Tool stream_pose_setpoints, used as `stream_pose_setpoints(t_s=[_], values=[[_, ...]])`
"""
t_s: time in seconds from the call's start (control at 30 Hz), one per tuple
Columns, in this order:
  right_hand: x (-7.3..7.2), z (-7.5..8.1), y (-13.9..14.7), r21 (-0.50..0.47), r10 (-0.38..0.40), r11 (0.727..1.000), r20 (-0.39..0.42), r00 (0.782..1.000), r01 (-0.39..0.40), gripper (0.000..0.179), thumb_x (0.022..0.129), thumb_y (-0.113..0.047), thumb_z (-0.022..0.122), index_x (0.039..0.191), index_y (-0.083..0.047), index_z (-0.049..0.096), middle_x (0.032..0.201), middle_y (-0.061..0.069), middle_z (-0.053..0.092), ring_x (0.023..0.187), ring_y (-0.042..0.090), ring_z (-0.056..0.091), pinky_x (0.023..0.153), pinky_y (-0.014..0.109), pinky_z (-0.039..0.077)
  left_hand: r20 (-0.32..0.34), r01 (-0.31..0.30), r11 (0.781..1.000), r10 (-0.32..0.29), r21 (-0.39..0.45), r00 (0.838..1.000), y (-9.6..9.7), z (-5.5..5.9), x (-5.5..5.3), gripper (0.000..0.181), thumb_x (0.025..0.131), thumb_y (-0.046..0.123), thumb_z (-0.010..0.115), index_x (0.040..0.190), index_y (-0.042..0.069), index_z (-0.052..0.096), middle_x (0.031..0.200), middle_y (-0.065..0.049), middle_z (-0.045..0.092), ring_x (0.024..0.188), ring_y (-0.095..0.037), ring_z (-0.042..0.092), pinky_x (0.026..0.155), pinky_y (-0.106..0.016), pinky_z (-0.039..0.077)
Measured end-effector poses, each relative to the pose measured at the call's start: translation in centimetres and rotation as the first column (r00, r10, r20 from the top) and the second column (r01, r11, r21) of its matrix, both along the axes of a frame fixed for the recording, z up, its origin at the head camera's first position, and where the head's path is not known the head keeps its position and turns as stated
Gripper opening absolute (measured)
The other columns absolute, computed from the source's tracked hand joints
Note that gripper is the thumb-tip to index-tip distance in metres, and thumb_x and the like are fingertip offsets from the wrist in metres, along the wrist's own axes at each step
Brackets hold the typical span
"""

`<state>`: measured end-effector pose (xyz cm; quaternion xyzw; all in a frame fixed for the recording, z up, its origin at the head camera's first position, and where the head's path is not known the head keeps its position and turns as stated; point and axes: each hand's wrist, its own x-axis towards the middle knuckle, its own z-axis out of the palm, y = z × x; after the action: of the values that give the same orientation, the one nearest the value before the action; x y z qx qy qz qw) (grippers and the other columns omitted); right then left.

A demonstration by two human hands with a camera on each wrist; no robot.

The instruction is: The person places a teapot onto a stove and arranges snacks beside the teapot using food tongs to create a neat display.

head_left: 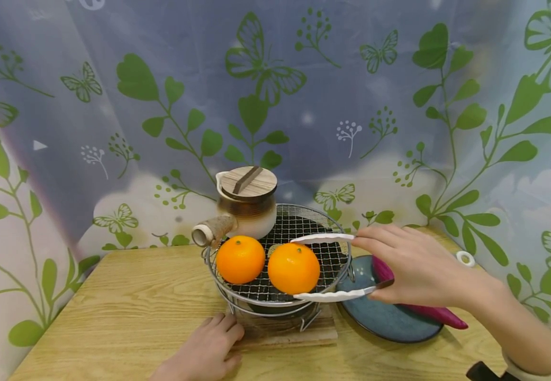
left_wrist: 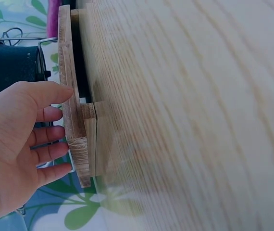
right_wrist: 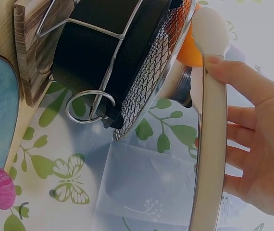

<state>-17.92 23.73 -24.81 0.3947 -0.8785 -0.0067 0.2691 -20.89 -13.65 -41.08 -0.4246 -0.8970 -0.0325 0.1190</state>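
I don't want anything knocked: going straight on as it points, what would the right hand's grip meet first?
Probably the orange seen between the arms of the tongs, though clearance over the wire grill is unclear.

Two oranges point(head_left: 240, 259) point(head_left: 294, 268), two hands point(head_left: 202, 346) point(head_left: 420, 267); one each of pot point(head_left: 256, 221) (plus one lid point(head_left: 262, 185)), grill point(head_left: 299, 225), plate point(head_left: 399, 325), tongs point(head_left: 337, 296).

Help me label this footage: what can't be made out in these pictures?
Head view: inside of the pot, hidden by its lid.
Head view: part of the plate, hidden by the right hand.
Right wrist view: lower end of the tongs, cut off by the bottom edge.
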Motion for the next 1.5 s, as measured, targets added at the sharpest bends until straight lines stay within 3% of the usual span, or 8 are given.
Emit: stream_pose_setpoints(t_s=[0.6,1.07,1.23,1.5], values=[[-0.07,0.17,-0.21,0.0,0.005,1.0,0.02,1.0,-0.005,0.081,0.055,-0.041,0.084,0.124,-0.008,0.056,0.123,0.008,0.055,0.11,0.028,0.052,0.083,0.048,0.046,0.0,-0.007,1.0,0.007,0.004,1.0,-0.03,-0.13,-0.08,0.019,0.077,0.027,0.067,0.086,0.016,0.054,0.085,0.004,0.045,0.077,-0.016,0.042,0.069,-0.033,0.042],[0.07,0.36,-0.57,0.01,0.001,1.0,0.066,0.998,-0.002,0.079,0.059,-0.041,0.082,0.126,-0.009,0.054,0.127,0.007,0.053,0.113,0.028,0.051,0.087,0.049,0.044,0.037,-0.017,1.0,0.017,-0.006,0.999,-0.05,-0.04,-0.07,0.018,0.079,0.027,0.066,0.087,0.016,0.055,0.087,0.004,0.045,0.079,-0.015,0.044,0.069,-0.033,0.042],[0.16,0.64,-0.56,0.02,-0.013,1.0,0.109,0.994,0.011,0.078,0.063,-0.041,0.08,0.128,-0.009,0.052,0.129,0.007,0.052,0.115,0.029,0.049,0.088,0.051,0.042,0.034,-0.011,1.0,0.011,-0.008,0.999,-0.03,-0.05,-0.09,0.018,0.079,0.027,0.067,0.087,0.016,0.055,0.087,0.004,0.046,0.078,-0.016,0.044,0.068,-0.033,0.042],[0.29,0.79,-0.59,0.02,-0.009,1.0,0.101,0.995,0.007,0.078,0.062,-0.041,0.08,0.128,-0.009,0.053,0.128,0.007,0.053,0.114,0.029,0.05,0.088,0.051,0.043,0.01,-0.008,1.0,0.007,0.007,1.0,-0.02,-0.18,-0.09,0.019,0.077,0.027,0.068,0.086,0.016,0.055,0.086,0.004,0.045,0.077,-0.016,0.043,0.069,-0.033,0.042]])
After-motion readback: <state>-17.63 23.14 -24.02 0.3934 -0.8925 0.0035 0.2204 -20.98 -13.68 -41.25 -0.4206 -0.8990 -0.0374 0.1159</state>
